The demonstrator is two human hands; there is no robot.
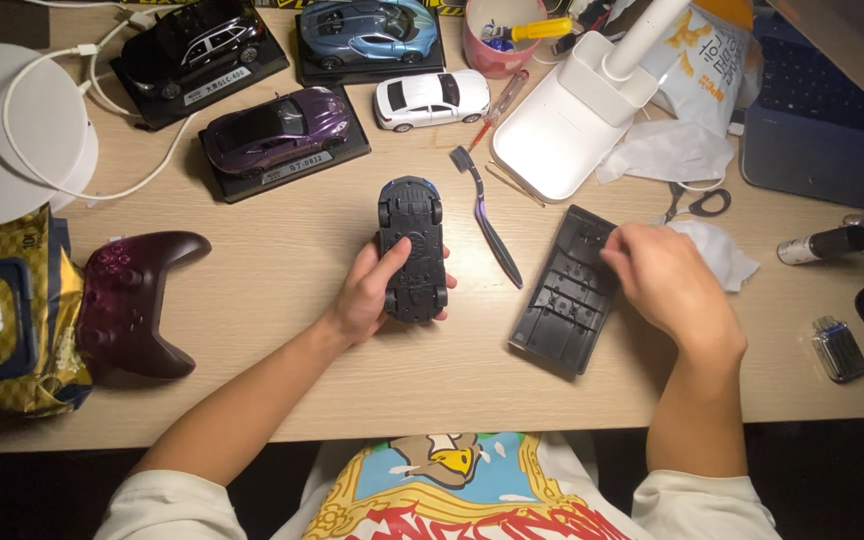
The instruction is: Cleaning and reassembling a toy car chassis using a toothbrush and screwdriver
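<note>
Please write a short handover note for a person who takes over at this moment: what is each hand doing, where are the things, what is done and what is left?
Left hand: grips the blue model car, upside down, underside facing up, on the wooden desk.
Right hand: fingertips rest on the black display base, lying underside up and apart from the car.
Nearby: black toothbrush between car and base; red screwdriver beside the white model car.
Done: car is off its base.
Left: cannot tell from this view; three other model cars sit on their bases.

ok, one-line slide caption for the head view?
Left hand grips an upturned model car; right hand rests on its black display base.
</note>
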